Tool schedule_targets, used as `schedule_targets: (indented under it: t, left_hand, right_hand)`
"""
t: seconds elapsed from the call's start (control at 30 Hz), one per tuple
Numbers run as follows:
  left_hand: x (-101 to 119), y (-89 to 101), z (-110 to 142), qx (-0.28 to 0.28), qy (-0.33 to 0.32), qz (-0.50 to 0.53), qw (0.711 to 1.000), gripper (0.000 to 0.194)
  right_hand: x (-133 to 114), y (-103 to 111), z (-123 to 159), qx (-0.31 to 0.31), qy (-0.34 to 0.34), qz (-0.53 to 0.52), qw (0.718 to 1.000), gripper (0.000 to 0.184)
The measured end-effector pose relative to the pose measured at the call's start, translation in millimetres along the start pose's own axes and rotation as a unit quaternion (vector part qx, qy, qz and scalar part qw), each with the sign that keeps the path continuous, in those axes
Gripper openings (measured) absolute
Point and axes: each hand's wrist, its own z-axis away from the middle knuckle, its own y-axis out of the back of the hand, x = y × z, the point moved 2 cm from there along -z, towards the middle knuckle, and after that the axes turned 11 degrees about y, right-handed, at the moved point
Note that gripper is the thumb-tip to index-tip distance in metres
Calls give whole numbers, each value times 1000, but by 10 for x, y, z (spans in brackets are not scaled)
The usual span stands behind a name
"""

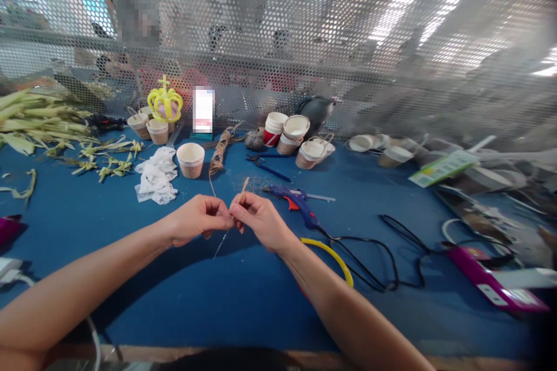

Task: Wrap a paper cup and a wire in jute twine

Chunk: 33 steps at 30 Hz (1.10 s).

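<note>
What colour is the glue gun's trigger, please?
Red; the trigger shows best in the head view.

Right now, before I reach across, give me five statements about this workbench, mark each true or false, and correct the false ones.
1. The right hand pinches a thin tan strip. True.
2. The left hand holds the glue gun. False: the glue gun lies on the blue tabletop, beyond the right hand.
3. A yellow crown with a cross on top stands toward the back. True.
4. The crumpled white material lies to the right of the twine bundle. False: it lies to the left of it.
5. The two hands are far apart. False: their fingers come together near the lower end of the strip.
</note>
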Motion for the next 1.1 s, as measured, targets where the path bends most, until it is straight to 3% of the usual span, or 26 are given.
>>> schedule_targets:
  t: [0.27,0.5,0.8,1.1]
  left_hand:
    - [75,44,43,8,-17,-84,996,12]
    - [72,68,36,58,-60,-168,982,13]
    - [79,10,53,80,-49,-160,983,15]
    - [72,-12,44,83,-54,-117,988,17]
  right_hand:
    - [-7,10,1,20,5,35,999,30]
    - [-1,7,-1,9,9,82,997,27]
    - [-43,-5,1,44,51,173,983,25]
    - [-1,-16,0,58,47,167,983,28]
